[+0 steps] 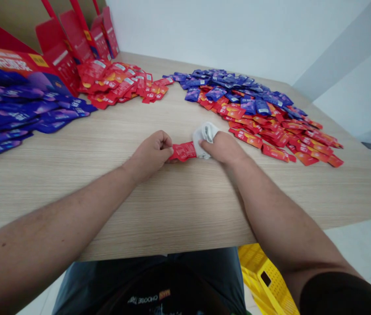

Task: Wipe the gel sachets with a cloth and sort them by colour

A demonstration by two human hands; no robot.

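Note:
Above the middle of the wooden table (179, 210), a small red sachet (184, 152) stretches between my two hands. My left hand (154, 151) pinches the sachet's left end between thumb and fingers. In my right hand (223, 146) is a folded white cloth (203, 131), which the fingers press against the sachet's right end. The cloth covers that end, so I cannot see how the fingers behind it lie.
To the right spread purple sachets (216, 92) and red sachets (275, 131). More red sachets (120, 83) lie at the back left beside red boxes (67, 65). Large purple packets (24, 105) are stacked at far left. A yellow basket (267, 280) stands below the table's front edge.

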